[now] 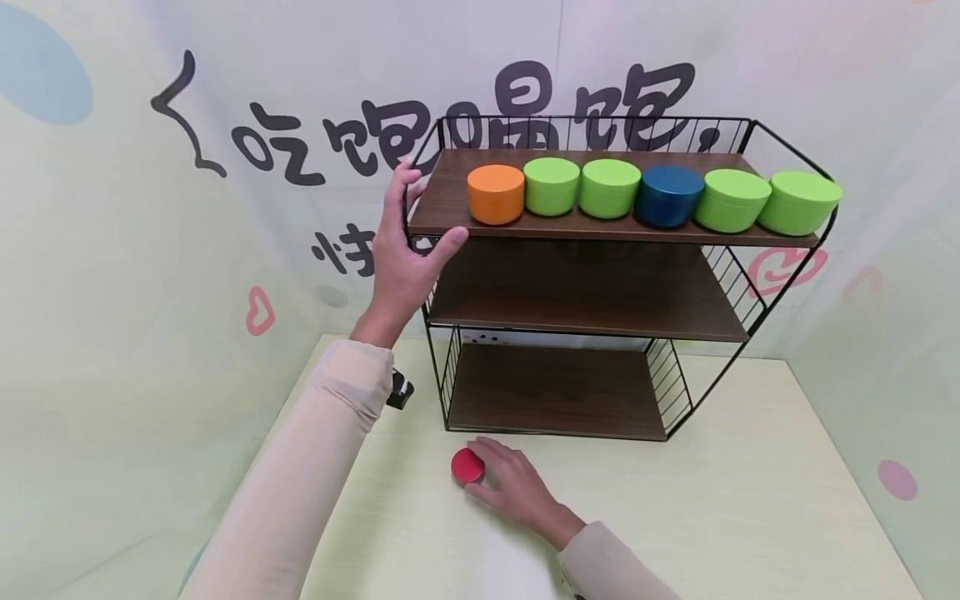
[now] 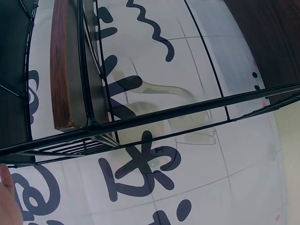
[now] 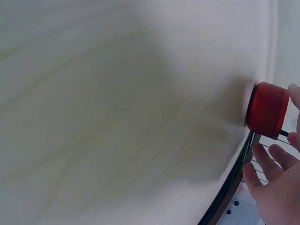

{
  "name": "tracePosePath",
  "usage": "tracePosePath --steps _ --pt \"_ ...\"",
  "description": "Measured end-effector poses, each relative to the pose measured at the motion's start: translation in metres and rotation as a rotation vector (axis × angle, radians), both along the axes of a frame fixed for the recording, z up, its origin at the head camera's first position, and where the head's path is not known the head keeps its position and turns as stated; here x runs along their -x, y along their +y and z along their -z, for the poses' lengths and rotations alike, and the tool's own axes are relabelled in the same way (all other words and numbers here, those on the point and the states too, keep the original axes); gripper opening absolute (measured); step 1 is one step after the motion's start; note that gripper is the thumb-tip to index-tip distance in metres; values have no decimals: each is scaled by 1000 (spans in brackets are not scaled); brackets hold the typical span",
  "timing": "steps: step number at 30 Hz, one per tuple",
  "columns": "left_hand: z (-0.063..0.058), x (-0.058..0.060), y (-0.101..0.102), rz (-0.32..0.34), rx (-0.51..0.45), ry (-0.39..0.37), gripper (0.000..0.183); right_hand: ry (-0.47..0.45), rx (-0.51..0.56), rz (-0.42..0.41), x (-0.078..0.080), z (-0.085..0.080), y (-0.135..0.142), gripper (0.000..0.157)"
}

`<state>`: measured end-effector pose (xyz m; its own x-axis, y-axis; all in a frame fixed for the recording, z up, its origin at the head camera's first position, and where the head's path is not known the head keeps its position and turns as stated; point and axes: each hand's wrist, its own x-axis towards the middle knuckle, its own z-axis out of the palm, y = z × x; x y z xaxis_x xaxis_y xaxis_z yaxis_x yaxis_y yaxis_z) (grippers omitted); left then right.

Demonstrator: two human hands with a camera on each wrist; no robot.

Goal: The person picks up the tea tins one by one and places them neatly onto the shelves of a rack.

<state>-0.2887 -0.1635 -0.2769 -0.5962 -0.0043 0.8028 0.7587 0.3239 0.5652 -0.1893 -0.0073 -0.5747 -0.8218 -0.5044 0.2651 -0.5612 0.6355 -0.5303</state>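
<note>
My left hand (image 1: 405, 254) grips the upper left corner of a black wire shelf rack (image 1: 592, 329) with dark wooden boards. Its fingers lie around the side frame, the thumb at the front edge of the top board. Below, my right hand (image 1: 517, 487) holds a small round red tin (image 1: 467, 467) between thumb and forefinger as it stands on the table. In the right wrist view the red tin (image 3: 267, 110) shows its side, while the other fingers (image 3: 269, 166) spread apart from it. On the top board, an orange tin (image 1: 496, 196) stands nearest the left hand.
To the right of the orange tin a row continues with green tins (image 1: 551, 187) and one blue tin (image 1: 669, 197). The rack stands on a pale table (image 1: 750, 483) before a white printed wall (image 1: 315, 67). A small black object (image 1: 400, 390) shows beside the left sleeve.
</note>
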Motion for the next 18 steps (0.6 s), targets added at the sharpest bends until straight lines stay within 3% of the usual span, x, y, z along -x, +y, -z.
tracePosePath --steps 13,18 --pt "-1 -1 -1 -2 4 -4 78 52 14 -7 -1 8 -6 54" --pt "0 1 -1 5 -1 -1 74 4 1 2 -2 9 -7 52"
